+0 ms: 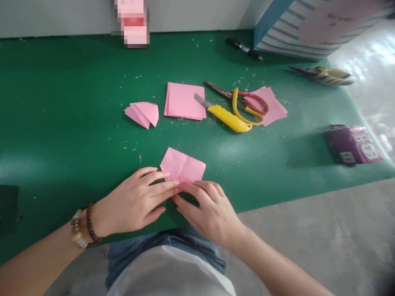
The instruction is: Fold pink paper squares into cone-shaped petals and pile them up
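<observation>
The left hand point(135, 201) touches creased paper point(182, 162), grip wide; the right hand point(212, 213) touches its near edge, grip unclear.

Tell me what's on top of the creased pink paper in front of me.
Fingers of the left hand and right hand lie over the near part of the creased pink paper. Its far part is uncovered; whatever those fingers cover is hidden.
</observation>
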`<state>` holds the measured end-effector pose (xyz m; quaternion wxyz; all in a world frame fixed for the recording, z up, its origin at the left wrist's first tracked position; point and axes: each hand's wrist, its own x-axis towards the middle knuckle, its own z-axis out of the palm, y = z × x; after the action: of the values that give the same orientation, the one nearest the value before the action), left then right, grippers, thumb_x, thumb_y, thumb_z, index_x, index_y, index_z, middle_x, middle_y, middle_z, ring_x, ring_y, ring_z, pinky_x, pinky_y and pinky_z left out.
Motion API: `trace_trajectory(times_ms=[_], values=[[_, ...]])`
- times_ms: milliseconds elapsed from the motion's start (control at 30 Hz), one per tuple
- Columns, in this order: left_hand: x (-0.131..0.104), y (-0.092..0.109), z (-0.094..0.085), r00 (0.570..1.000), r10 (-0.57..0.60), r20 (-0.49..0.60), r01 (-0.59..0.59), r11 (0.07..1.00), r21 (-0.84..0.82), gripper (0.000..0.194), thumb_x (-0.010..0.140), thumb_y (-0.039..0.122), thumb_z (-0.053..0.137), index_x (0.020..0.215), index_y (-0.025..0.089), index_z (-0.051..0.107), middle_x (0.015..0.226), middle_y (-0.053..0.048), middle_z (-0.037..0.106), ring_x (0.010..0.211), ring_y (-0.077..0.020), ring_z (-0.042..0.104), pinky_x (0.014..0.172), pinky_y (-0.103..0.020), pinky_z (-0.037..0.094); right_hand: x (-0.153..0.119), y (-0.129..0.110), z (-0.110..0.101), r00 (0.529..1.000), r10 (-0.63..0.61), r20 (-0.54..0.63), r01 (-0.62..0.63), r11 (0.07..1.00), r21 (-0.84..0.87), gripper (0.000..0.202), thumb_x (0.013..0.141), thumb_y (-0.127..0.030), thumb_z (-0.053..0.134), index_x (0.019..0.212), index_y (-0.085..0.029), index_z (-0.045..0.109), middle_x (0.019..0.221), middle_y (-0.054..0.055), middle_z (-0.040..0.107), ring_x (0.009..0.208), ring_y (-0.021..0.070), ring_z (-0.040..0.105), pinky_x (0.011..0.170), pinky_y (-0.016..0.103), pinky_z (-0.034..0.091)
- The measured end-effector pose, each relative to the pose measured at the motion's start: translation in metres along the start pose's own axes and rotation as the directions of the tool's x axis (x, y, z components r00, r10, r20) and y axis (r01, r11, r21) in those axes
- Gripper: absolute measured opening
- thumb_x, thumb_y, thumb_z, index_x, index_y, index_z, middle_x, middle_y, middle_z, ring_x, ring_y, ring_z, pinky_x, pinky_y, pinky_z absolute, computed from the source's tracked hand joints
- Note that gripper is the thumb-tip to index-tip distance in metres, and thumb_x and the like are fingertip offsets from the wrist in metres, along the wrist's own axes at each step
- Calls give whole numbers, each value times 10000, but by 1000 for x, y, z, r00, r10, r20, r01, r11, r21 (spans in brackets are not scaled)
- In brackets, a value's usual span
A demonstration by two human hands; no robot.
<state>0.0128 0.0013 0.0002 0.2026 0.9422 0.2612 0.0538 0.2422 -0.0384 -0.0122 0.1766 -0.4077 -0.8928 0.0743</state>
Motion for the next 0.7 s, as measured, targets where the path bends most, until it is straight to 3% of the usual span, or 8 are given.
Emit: trace_trajectory(times_ms=[100, 167, 267, 333, 400, 533, 700], values=[[0, 1, 1, 1000, 9, -19, -9, 1000, 16, 450, 954, 232, 494, 1400, 178, 484, 1416, -37, 551, 1255, -257, 490, 1090, -484, 385, -5, 0, -5, 999, 12, -38, -7, 991, 131, 183, 914, -203, 583, 1059, -270, 672, 1037, 54, 695, 964, 231, 589, 815, 386, 484], [0, 1, 1, 999, 16, -29, -15, 999, 29, 433, 948, 220, 502, 1379, 180, 506, 1396, -40, 569, 1248, -254, 502, 1082, -478, 392, -13, -5, -10, 990, 122, -72, -91, 939, 333, 215, 906, -168, 572, 1096, -256, 620, 1059, 55, 686, 1024, 231, 597, 857, 396, 498], [0, 1, 1, 999, 30, -21, -29, 998, 51, 429, 954, 207, 484, 1381, 180, 503, 1412, -32, 558, 1248, -252, 503, 1083, -469, 384, -27, -20, -15, 916, 401, 3, -299, 679, 670, 245, 902, -126, 514, 1123, -230, 494, 1228, 107, 594, 1157, 232, 585, 928, 400, 525], [0, -1, 1, 999, 42, -11, -41, 998, 56, 431, 959, 206, 471, 1389, 180, 493, 1428, -22, 544, 1256, -248, 495, 1088, -465, 373, -32, -30, -14, 876, 474, 90, -352, 499, 792, 243, 904, -127, 500, 1109, -240, 432, 1252, 116, 538, 1231, 240, 556, 974, 413, 520], [0, -2, 1, 999, 47, -9, -46, 998, 49, 412, 960, 215, 475, 1369, 182, 513, 1424, -15, 549, 1263, -245, 489, 1090, -463, 367, -32, -37, -12, 869, 472, 147, -365, 413, 834, 260, 893, -118, 508, 1094, -249, 407, 1228, 105, 515, 1268, 243, 533, 1005, 419, 506], [0, -5, 1, 998, 56, 3, -56, 998, 30, 382, 954, 238, 492, 1328, 193, 551, 1418, -8, 555, 1269, -249, 484, 1087, -472, 367, -22, -40, -14, 875, 437, 208, -405, 429, 807, 308, 854, -100, 545, 1079, -253, 401, 1194, 85, 502, 1271, 226, 519, 1021, 390, 488], [0, -4, 1, 999, 50, 6, -50, 998, 34, 409, 952, 235, 496, 1359, 209, 526, 1414, -3, 558, 1260, -249, 495, 1080, -475, 374, -13, -39, -27, 847, 427, 317, -508, 470, 722, 325, 831, -143, 578, 1066, -266, 391, 1194, 66, 496, 1258, 216, 507, 997, 363, 485]])
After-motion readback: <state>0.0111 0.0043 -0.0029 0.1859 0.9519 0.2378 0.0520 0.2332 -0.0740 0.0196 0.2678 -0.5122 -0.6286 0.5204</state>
